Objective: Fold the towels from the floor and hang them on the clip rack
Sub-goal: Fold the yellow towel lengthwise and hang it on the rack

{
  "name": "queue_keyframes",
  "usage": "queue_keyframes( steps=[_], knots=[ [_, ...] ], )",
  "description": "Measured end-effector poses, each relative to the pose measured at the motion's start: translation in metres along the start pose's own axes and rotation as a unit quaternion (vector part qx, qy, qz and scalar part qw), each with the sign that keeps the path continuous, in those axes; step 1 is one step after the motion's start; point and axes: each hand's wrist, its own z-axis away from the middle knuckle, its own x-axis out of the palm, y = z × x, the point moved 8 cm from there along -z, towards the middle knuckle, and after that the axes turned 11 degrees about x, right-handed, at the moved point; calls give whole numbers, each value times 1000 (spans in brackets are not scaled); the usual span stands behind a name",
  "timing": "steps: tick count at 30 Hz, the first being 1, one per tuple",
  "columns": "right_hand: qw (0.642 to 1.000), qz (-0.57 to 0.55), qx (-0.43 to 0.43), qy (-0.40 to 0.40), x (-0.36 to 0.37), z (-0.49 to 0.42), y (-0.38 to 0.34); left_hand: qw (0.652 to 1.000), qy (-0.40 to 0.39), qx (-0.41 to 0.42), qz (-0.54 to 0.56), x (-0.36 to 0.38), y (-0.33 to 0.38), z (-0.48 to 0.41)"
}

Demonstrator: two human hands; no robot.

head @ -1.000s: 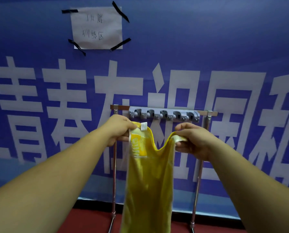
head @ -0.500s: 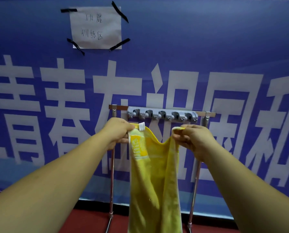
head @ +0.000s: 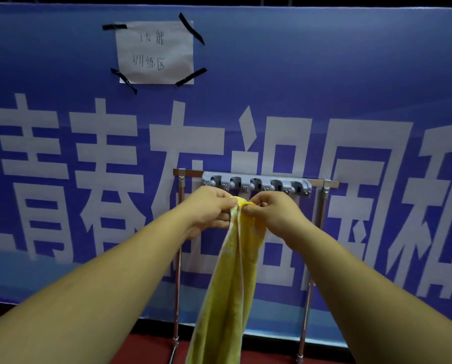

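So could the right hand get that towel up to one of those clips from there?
Probably yes: the right hand holds the yellow towel just below the clip rack, nothing between.

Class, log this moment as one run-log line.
left hand: grips yellow towel | right hand: grips towel top | clip rack: empty

The left hand and right hand have drawn together — the long yellow terry towel, earlier spread between them, now hangs bunched, its top corners pinched together below the grey plastic clip rack.
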Motion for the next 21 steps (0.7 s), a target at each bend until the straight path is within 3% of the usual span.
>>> queue_keyframes(
  steps=[8, 15, 21],
  knots=[
    [1000, 8, 10, -1, 2, 2, -4, 998, -49, 39, 2, 7, 6, 6],
    [999, -5, 7, 36, -7, 1, -9, 994, -59, 48, 76, 11, 3, 5],
    [999, -8, 1, 44, -11, 2, -10, 995, -52, 89, 7, 11, 3, 0]
  ],
)
